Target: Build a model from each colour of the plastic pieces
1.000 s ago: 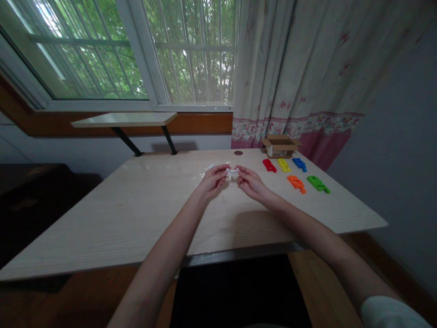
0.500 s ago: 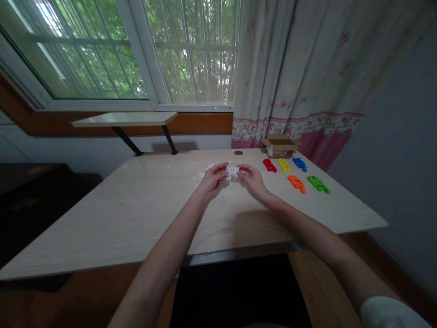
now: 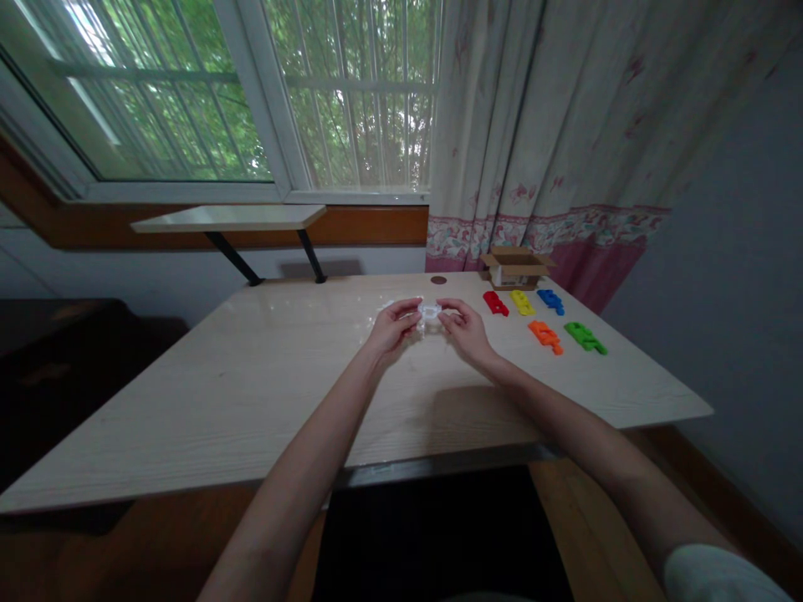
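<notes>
Between my two hands, over the far middle of the table, is a small white piece (image 3: 430, 312) whose exact kind is too small to make out. My left hand (image 3: 393, 327) pinches its left side between thumb and fingers. On the right side, my right hand (image 3: 465, 329) grips it in the same way. A glossy, see-through patch shows behind and beneath my left hand, mostly hidden by it. To the right of my hands lie a red piece (image 3: 495, 303), a yellow piece (image 3: 522, 303) and an orange piece (image 3: 545, 337), all knobbly in outline.
A blue piece (image 3: 550, 302) and a green piece (image 3: 585, 338) lie farther right. An opened cardboard box (image 3: 515, 269) stands at the back right by the curtain (image 3: 502, 125). A raised shelf (image 3: 232, 219) on black legs is at the back left. A brown disc (image 3: 438, 280) sits near the rear edge.
The white piece has turned slightly between my fingers and shows a little wider. My right hand has shifted very slightly. The coloured pieces are unmoved.
</notes>
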A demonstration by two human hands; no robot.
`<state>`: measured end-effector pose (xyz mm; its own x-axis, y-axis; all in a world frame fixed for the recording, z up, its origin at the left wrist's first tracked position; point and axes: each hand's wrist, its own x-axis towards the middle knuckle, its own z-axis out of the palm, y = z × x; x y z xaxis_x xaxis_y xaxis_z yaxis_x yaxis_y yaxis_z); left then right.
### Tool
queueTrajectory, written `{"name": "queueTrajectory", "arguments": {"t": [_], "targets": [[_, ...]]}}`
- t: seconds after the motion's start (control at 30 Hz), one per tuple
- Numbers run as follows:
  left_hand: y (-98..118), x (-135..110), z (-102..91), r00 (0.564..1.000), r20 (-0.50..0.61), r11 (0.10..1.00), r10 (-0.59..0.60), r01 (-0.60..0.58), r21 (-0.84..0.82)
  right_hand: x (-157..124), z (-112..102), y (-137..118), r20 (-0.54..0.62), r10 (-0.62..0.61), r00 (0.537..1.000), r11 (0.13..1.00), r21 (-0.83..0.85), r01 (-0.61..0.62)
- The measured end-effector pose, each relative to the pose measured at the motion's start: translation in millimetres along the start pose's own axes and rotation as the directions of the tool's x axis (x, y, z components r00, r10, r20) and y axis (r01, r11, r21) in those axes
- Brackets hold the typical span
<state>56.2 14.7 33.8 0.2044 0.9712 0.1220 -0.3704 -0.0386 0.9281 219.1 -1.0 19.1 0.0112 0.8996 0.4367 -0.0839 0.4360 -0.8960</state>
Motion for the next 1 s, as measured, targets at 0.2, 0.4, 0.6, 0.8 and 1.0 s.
{"name": "queueTrajectory", "arguments": {"t": [0.2,0.4,0.6,0.8,1.0], "targets": [[-4,2,-1.2,0.999,0.035,1.0,0.001,-0.001,0.02,4,2,3,-0.02,0.081,0.996,0.997,0.019,-0.081],[-7,2,-1.7,0.998,0.037,0.999,-0.046,0.046,0.018,5,1,6,0.01,0.161,0.987,0.985,0.063,-0.161],[-4,2,-1.1,0.997,0.033,0.997,-0.067,0.068,-0.02,3,1,6,0.044,0.193,0.98,0.977,0.086,-0.196],[-4,2,-1.7,0.996,0.07,0.998,-0.064,0.065,-0.009,7,0,10,0.014,0.182,0.983,0.983,0.022,-0.183],[-8,3,-4.2,0.998,0.039,0.994,-0.057,0.053,0.094,5,-2,9,-0.062,-0.003,0.998,0.985,-0.171,-0.008]]}}
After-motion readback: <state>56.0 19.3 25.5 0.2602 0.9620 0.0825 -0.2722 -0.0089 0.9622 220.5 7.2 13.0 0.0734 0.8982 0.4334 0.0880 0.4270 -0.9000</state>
